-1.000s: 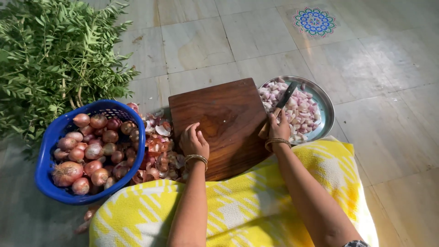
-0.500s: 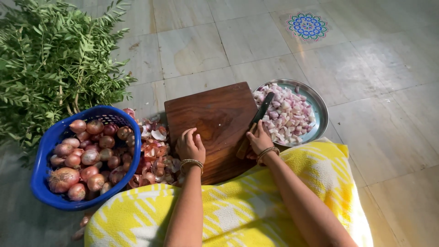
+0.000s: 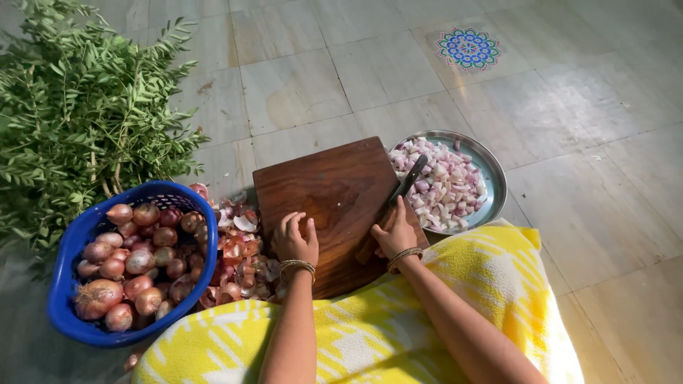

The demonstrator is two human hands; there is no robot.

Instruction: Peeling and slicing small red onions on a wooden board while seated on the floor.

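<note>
Knife in hand at a bare wooden cutting board (image 3: 334,206), seen from the head camera.

The right hand (image 3: 395,233) grips the knife (image 3: 400,193), fingers closed round its handle, blade angled toward the steel plate (image 3: 494,186) of chopped onion (image 3: 441,185), likely for easy scraping. The left hand (image 3: 295,239) rests loosely curled and empty on the board's near edge, beside onion skins (image 3: 238,252) and a blue basket (image 3: 71,249) of whole onions (image 3: 131,259).

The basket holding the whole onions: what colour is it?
Blue; the basket shows best in the head view.
</note>
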